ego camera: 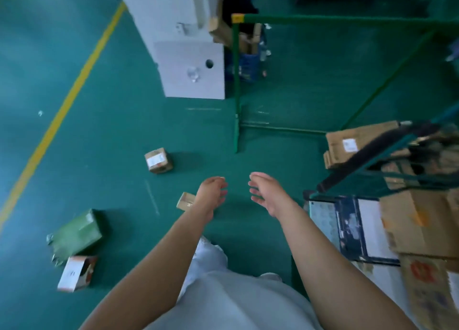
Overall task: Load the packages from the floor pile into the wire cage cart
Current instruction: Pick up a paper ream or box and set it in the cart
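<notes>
Both my arms reach forward over the green floor. My left hand (pixel 211 193) and my right hand (pixel 267 193) are held apart with relaxed fingers and hold nothing. A small cardboard box (pixel 185 200) lies on the floor just left of my left hand, partly hidden by it. Another small taped box (pixel 159 160) sits farther ahead to the left. A green wrapped package (pixel 75 234) and a white and red carton (pixel 75 272) lie at the lower left. The wire cage cart (pixel 387 151) on the right holds several cardboard boxes (pixel 417 223).
A green metal frame (pixel 237 86) stands ahead, right of centre. A white cabinet (pixel 191 66) stands beyond it on the left. A yellow line (pixel 67 103) runs across the floor at the left. Cardboard and dark items sit at the top.
</notes>
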`<state>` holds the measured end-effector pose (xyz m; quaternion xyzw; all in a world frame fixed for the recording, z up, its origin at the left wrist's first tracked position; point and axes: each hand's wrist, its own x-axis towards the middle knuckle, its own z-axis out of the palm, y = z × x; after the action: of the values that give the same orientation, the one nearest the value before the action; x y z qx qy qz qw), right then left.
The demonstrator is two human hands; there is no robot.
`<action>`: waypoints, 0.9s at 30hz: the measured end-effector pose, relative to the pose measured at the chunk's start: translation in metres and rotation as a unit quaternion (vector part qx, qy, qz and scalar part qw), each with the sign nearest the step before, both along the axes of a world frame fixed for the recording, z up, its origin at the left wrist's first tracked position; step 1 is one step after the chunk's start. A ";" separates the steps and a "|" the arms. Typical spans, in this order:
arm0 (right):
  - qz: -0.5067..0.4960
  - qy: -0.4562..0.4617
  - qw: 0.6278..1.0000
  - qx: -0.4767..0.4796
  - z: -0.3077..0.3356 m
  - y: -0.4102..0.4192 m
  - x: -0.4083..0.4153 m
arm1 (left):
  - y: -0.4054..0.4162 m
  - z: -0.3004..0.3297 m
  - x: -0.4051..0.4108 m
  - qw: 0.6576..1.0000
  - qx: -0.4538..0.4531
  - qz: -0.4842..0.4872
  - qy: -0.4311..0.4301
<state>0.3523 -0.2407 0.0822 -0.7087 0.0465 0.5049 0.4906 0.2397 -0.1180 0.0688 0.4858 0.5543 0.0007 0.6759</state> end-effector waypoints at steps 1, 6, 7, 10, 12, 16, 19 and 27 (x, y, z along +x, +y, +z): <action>0.023 -0.004 1.000 -0.005 0.000 0.020 -0.005 | 0.016 -0.002 -0.009 1.000 -0.005 0.022 -0.002; 0.078 0.000 0.997 -0.023 -0.006 0.116 -0.035 | 0.101 -0.015 -0.053 0.995 -0.023 0.097 -0.014; 0.090 0.000 0.996 -0.026 -0.009 0.141 -0.043 | 0.122 -0.018 -0.064 0.993 -0.025 0.113 -0.017; 0.125 0.004 0.992 -0.029 -0.016 0.200 -0.064 | 0.175 -0.024 -0.090 0.988 -0.028 0.152 -0.021; 0.149 0.007 0.988 -0.033 -0.018 0.236 -0.078 | 0.204 -0.025 -0.108 0.984 -0.027 0.176 -0.023; 0.210 0.005 0.977 -0.038 -0.018 0.300 -0.103 | 0.253 -0.026 -0.142 0.972 -0.026 0.231 -0.028; 0.247 0.000 0.968 -0.043 -0.019 0.340 -0.112 | 0.278 -0.030 -0.161 0.962 -0.034 0.270 -0.026; 0.345 0.029 0.936 -0.058 -0.039 0.436 -0.137 | 0.332 -0.047 -0.200 0.924 -0.054 0.378 0.001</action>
<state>0.2152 0.1948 0.0429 -0.6936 -0.1574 0.6597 0.2428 0.0395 0.2137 0.0217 0.2025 0.6967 0.2259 0.6501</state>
